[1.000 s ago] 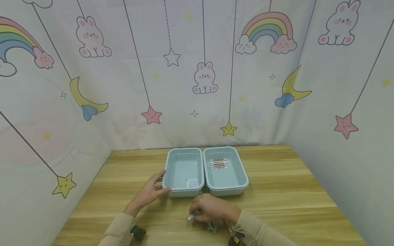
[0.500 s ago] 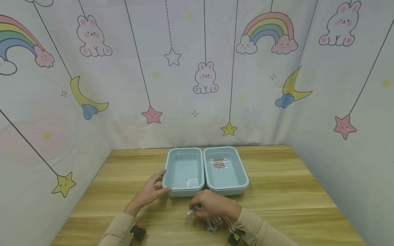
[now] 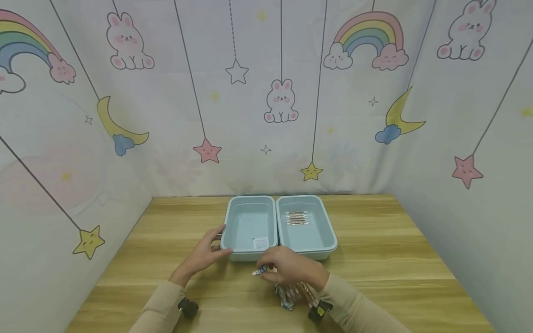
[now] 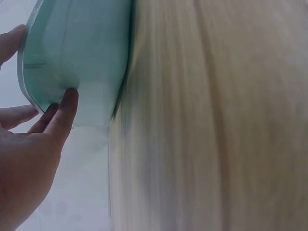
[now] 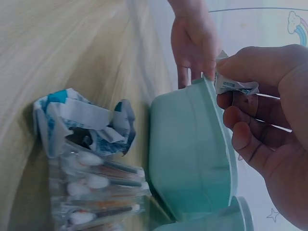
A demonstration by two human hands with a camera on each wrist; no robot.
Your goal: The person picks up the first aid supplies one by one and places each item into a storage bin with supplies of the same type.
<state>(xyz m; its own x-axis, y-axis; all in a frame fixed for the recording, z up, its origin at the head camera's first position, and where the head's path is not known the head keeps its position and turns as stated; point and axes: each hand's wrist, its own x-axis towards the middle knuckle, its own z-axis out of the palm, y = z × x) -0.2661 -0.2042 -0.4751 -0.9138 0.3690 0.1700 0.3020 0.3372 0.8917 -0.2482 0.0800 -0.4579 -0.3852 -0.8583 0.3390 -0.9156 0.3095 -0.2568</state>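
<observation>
My right hand [image 3: 289,266] pinches a small white-and-blue sachet [image 5: 234,86] between thumb and forefinger, just in front of the two boxes; its other fingers curl loosely. My left hand [image 3: 204,252] touches the front left corner of the left light blue box [image 4: 91,57], thumb on the front rim and fingers along the outer side. A white printed sachet [image 3: 261,243] lies on that box's floor. Under my right wrist, on the table, are crumpled white-and-blue sachets [image 5: 77,120] and several clear-wrapped cotton swabs [image 5: 96,185].
The right light blue box [image 3: 318,238] stands beside the left one and contains a row of wrapped swabs [image 3: 297,218]. Both are near the back of the wood-grain table [image 3: 374,259]. Printed cloth walls [image 3: 233,175] rise behind and at both sides.
My right hand has lifted slightly and moved toward the boxes with the sachet, showing more of the swabs below. The left hand stays at the box corner. The head view has tilted a little.
</observation>
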